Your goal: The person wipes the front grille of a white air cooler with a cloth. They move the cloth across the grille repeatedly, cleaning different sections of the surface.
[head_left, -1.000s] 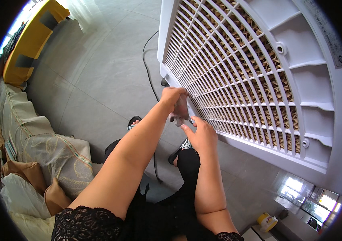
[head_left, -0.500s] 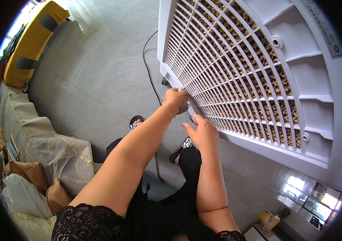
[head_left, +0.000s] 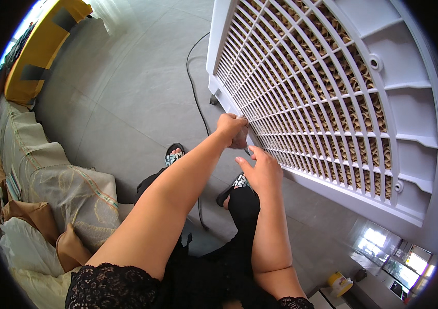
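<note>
A large white air cooler (head_left: 409, 116) stands at the right, its slatted grille (head_left: 301, 98) facing me with a brown honeycomb pad behind the slats. My left hand (head_left: 230, 127) is closed on a crumpled, greyish cloth (head_left: 240, 138) and presses it against the grille's lower left edge. Much of the cloth is hidden by the fingers. Just to the right, my right hand (head_left: 263, 170) hangs by the cooler's lower edge with thumb and forefinger apart. Nothing shows in it.
A black cable (head_left: 193, 92) runs across the grey tiled floor (head_left: 121, 98). A sofa under a patterned cover (head_left: 69, 190), with brown cushions (head_left: 36, 219), lies at the left. Beyond it stands a yellow padded piece (head_left: 44, 51). A yellow tub (head_left: 339, 283) is at lower right.
The whole view has shifted slightly, putting the cooler further right and lower. My left hand stays on the grille edge with the cloth. The right hand keeps nearly the same pose.
</note>
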A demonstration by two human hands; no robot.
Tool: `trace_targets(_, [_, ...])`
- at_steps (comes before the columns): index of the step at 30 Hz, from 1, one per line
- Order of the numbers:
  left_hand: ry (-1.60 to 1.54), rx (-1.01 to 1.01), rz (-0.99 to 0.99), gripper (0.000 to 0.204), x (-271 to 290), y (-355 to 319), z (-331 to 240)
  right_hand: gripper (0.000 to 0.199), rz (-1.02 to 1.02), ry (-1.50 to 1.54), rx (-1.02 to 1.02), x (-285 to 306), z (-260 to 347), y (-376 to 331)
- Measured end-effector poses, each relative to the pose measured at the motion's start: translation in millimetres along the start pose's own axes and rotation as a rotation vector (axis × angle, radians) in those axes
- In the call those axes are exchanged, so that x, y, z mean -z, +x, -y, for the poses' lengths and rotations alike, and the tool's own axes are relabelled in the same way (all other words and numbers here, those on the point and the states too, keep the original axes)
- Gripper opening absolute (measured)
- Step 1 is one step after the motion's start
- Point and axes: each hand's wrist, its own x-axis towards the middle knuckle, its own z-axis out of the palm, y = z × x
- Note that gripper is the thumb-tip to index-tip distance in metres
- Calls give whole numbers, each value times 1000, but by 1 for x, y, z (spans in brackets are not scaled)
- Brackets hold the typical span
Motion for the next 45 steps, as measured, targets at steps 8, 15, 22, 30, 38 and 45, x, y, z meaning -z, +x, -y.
trace_targets(8, [-144,16,-94,16,0,0,-7,52,-9,-1,8,-5,3,1])
trace_targets(15, [-68,91,-8,14,12,-16,-42,53,-9,4,-4,-5,-1,2])
trace_targets(22, [19,99,181,16,-4,-36,-29,53,-12,-1,4,-4,-2,1])
trace_targets(30, [-257,46,-111,17,9,-41,-68,53,-96,29,9,-5,-8,-1])
trace_targets(38, [4,43,181,19,7,-43,-60,53,-91,43,8,0,-4,-2])
trace_targets(45, [-227,75,66,24,-14,-95,-94,52,-44,3,8,5,-9,-4])
